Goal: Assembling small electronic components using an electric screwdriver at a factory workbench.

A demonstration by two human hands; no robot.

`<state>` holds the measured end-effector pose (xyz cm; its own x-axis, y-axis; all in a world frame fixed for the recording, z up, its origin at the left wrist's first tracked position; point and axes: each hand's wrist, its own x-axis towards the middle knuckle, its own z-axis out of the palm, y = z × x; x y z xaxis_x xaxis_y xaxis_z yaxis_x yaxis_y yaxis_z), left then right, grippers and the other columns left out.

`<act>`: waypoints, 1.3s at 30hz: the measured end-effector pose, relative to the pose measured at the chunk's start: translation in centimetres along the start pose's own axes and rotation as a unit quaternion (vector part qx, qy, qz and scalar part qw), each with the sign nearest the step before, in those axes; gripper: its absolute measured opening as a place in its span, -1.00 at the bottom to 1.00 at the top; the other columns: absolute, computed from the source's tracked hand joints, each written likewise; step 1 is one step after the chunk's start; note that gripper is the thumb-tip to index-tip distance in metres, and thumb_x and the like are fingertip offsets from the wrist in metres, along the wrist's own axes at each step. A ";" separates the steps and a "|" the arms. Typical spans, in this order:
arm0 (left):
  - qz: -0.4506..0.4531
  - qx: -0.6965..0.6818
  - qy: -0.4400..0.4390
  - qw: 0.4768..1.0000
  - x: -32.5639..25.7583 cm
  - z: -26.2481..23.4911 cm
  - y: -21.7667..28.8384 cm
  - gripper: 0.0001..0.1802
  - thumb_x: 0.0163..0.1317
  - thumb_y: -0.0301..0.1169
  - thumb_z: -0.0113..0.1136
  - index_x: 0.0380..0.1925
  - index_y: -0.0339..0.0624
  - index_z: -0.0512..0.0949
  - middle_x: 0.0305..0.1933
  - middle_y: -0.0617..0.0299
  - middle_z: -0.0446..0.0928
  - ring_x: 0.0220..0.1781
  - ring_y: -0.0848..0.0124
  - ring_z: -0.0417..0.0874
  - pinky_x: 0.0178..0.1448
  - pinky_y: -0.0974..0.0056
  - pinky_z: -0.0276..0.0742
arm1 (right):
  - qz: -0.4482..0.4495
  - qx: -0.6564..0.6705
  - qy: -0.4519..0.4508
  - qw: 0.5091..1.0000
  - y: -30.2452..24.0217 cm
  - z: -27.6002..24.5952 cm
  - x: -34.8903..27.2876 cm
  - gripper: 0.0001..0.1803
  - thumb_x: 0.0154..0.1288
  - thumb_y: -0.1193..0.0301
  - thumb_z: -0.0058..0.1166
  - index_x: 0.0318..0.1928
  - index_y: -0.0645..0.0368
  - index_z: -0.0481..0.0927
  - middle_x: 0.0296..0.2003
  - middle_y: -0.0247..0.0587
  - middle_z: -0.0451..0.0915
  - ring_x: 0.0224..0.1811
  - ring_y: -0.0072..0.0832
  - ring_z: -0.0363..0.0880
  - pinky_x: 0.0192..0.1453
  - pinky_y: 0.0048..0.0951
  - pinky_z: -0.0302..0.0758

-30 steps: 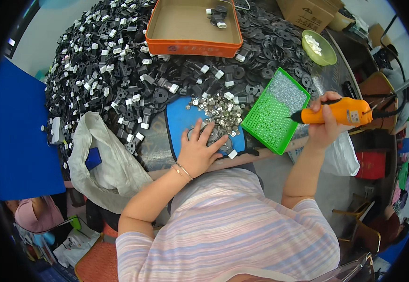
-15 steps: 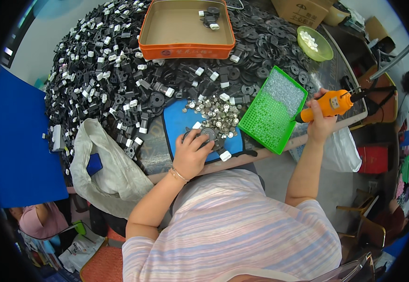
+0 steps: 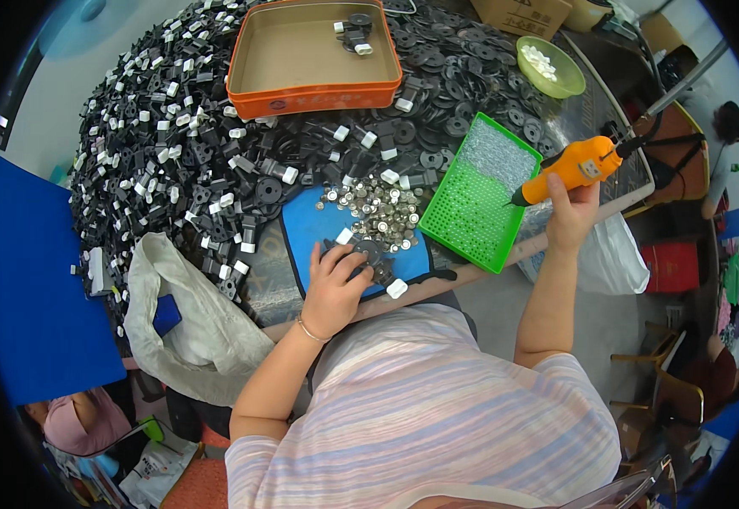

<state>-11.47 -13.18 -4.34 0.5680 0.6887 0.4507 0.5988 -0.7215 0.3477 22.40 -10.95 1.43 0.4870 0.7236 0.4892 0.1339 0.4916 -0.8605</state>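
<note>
My right hand [image 3: 572, 212] grips an orange electric screwdriver [image 3: 575, 168], its dark tip pointing left above the right side of a green perforated tray [image 3: 471, 216]. Small silvery screws [image 3: 498, 157] lie heaped at the tray's far end. On a blue mat [image 3: 302, 222], my left hand [image 3: 335, 284] has its bent fingers on a black plastic part [image 3: 378, 260] with white end pieces. The fingers hide some of that part. Just beyond it, round metal pieces [image 3: 386, 212] lie in a loose pile on the mat.
A big heap of black parts with white ends [image 3: 166, 161] covers the table's left. An orange-rimmed box [image 3: 319, 100] stands at the back, holding a few parts. Black discs [image 3: 446, 68], a green bowl [image 3: 569, 83] and a carton [image 3: 522, 15] are back right. A whitish sack [image 3: 153, 331] hangs front left.
The screwdriver has swung so its tip sits farther left over the tray, and my right hand has turned with it. My left hand stays on the black part. The whole view has shifted slightly.
</note>
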 end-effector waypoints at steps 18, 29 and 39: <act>0.061 0.017 0.098 0.993 1.2 -1.9 -2.4 -0.83 -0.14 -0.45 0.25 -0.46 -0.13 0.52 -0.13 0.23 0.50 -0.03 0.21 0.43 -0.07 0.10 0.29 | -0.050 0.013 0.033 0.998 0.6 -0.1 -0.2 -0.49 0.12 0.54 0.17 0.10 0.23 0.32 -0.07 -0.27 0.47 -0.07 -0.49 0.48 0.07 -0.44 0.40; -0.084 0.177 0.074 0.978 25.0 -8.7 -11.9 -0.79 0.23 -0.21 0.02 -0.25 -0.01 0.54 -0.06 0.29 0.51 0.09 0.20 0.43 0.10 -0.08 0.36 | -0.074 0.143 0.082 0.983 -0.6 -1.0 0.9 -0.57 0.18 0.59 0.01 0.09 0.19 0.31 -0.15 -0.15 0.48 -0.22 -0.32 0.54 -0.11 -0.21 0.57; 0.010 0.135 0.136 0.981 12.5 -13.9 -11.9 -0.83 0.04 -0.43 0.23 -0.34 -0.23 0.55 -0.16 0.07 0.53 -0.06 0.09 0.50 0.04 0.12 0.41 | -0.135 -0.010 0.137 0.981 1.5 -5.9 2.4 -0.51 0.19 0.58 0.11 0.13 0.23 0.29 -0.13 -0.18 0.49 -0.25 -0.48 0.53 -0.10 -0.40 0.56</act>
<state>-19.31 2.99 8.56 0.4305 0.6035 0.6712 0.7383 -0.6632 0.1228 28.86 -11.32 0.44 0.6446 0.4091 0.6459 0.3058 0.6363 -0.7082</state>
